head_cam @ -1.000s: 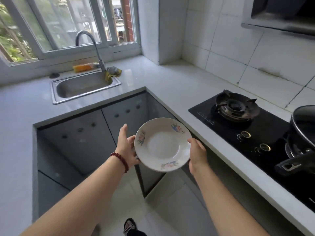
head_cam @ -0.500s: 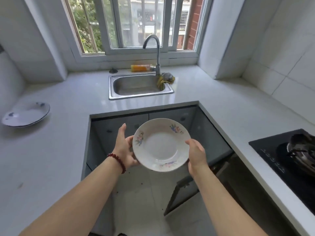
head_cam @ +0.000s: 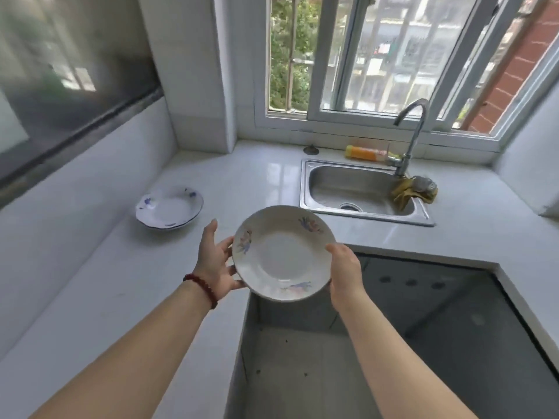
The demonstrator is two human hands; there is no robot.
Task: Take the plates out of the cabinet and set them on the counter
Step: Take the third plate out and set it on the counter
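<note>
Head view: left hand (head_cam: 215, 261) and right hand (head_cam: 344, 267) grip floral plate (head_cam: 282, 252) above white counter (head_cam: 121, 267).

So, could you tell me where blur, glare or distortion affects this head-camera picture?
Head view: the dark panel at upper left is motion-smeared; window light glares on the counter beside the sink; wide-angle bending curves the window frame; the held plate stays fairly sharp.

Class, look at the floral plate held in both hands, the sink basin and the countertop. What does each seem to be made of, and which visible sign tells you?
Floral plate: probably glazed ceramic; smooth white surface with printed flowers.
Sink basin: brushed stainless steel; grey metallic sheen.
Countertop: polished stone or a composite; it mirrors window light, exact material unclear.
</note>
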